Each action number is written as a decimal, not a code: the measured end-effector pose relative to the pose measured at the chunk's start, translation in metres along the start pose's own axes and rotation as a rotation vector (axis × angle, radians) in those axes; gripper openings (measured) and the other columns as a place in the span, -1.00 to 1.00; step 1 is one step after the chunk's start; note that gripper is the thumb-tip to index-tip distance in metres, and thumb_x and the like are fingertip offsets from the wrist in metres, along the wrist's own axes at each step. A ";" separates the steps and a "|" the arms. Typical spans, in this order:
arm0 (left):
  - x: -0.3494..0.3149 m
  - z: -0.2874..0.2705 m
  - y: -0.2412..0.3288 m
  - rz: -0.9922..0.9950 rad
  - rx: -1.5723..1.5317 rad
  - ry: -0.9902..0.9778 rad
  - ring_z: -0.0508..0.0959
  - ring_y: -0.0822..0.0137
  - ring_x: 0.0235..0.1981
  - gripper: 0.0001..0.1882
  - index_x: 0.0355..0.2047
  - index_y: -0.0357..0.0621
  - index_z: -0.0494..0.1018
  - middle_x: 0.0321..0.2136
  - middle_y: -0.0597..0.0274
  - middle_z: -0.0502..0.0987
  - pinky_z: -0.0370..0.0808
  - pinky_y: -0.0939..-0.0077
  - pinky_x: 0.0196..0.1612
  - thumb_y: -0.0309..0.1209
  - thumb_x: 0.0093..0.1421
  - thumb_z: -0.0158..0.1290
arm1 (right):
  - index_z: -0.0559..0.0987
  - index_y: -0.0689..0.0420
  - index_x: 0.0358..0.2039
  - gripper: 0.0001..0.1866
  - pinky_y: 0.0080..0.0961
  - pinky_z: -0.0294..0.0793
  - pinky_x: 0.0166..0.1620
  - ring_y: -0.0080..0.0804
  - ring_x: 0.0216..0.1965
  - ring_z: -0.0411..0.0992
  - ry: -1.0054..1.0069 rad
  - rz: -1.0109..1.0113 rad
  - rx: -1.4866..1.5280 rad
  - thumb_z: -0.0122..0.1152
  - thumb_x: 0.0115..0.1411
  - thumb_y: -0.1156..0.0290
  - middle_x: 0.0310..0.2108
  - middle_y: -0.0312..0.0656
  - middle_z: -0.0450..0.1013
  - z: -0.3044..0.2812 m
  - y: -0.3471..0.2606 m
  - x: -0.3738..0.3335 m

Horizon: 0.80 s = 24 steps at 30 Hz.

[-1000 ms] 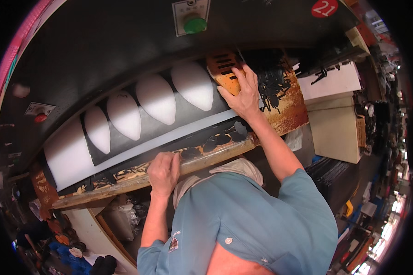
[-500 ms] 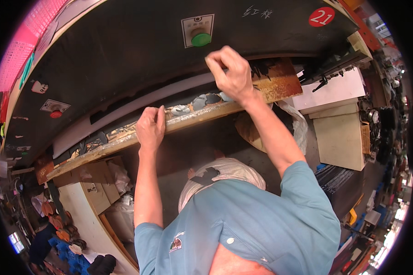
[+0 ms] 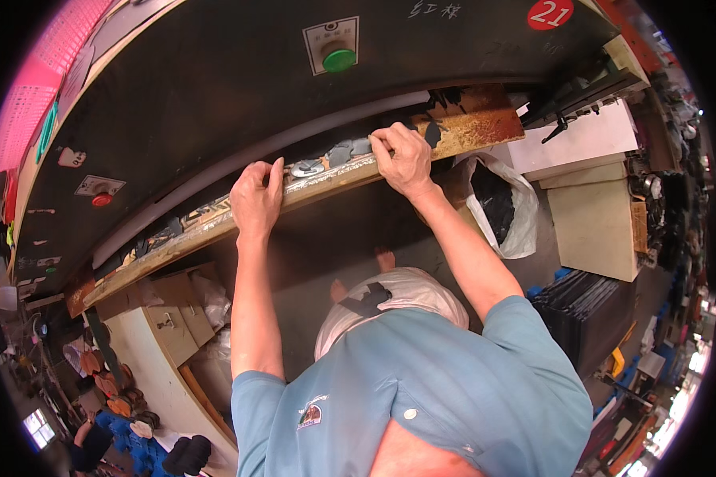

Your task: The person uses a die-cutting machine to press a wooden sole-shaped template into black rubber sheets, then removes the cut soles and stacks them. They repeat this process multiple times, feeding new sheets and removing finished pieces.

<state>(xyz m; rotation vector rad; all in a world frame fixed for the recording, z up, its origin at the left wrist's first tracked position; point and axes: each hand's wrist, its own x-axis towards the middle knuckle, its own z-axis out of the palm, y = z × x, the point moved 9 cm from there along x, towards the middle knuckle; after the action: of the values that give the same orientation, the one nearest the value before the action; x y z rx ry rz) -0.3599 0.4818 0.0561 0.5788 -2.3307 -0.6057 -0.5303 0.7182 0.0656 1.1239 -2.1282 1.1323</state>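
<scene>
My left hand (image 3: 256, 197) rests at the wooden ledge (image 3: 310, 194) under a large dark machine panel, its fingers curled in and its thumb raised beside them. Whatever the left fingers hold, if anything, is hidden. Farther right along the same ledge is my right hand (image 3: 403, 157), fingers bent and closed, the tips against small flat grey pieces (image 3: 346, 152). Whether it grips one of them cannot be made out. A rounded grey piece with a pale outline (image 3: 307, 168) lies between the two hands. Dark scraps (image 3: 164, 232) lie on the ledge left of my left hand.
On the dark panel (image 3: 239, 87) sit a green button (image 3: 339, 60) and a red button (image 3: 101, 199). A white bag with black contents (image 3: 501, 207) hangs open below the ledge's right end. Cabinets (image 3: 593, 226) stand to the right, a drawer unit (image 3: 147, 342) to the left.
My right hand has come down from near the green button to the grey pieces on the ledge. My left hand stays at the ledge, slightly farther away. The view has shifted a little.
</scene>
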 end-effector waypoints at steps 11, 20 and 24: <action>-0.009 0.004 0.004 -0.007 -0.001 -0.061 0.63 -0.17 -0.36 -0.65 -0.44 -0.25 0.58 -0.41 -0.05 0.62 0.54 0.05 -0.27 -0.20 0.33 0.31 | 0.68 0.09 -0.31 -0.97 -0.30 0.45 -0.26 -0.22 -0.41 0.53 -0.027 0.029 0.037 0.38 0.23 0.49 -0.43 -0.25 0.50 0.002 0.006 -0.009; -0.001 0.006 0.013 0.008 -0.019 -0.102 0.56 -0.15 -0.40 -0.67 -0.50 -0.20 0.44 -0.49 -0.02 0.50 0.49 0.02 -0.32 -0.36 0.28 0.33 | 0.67 0.15 -0.32 -0.96 -0.36 0.39 -0.33 -0.27 -0.50 0.45 -0.185 0.146 0.104 0.39 0.23 0.55 -0.48 -0.22 0.46 0.004 0.008 0.003; -0.002 0.012 -0.002 0.014 -0.036 -0.173 0.56 -0.08 -0.42 -0.68 -0.49 -0.16 0.41 -0.50 0.04 0.49 0.48 0.06 -0.35 -0.38 0.27 0.34 | 0.74 0.23 -0.27 -0.90 -0.48 0.53 -0.31 -0.41 -0.45 0.54 -0.316 0.594 0.394 0.35 0.30 0.48 -0.43 -0.15 0.61 0.019 0.046 0.019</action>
<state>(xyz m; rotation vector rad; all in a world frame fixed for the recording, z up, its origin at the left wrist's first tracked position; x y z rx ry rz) -0.3660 0.4845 0.0456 0.5107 -2.4766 -0.7150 -0.5802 0.7088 0.0483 0.8851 -2.6650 1.8031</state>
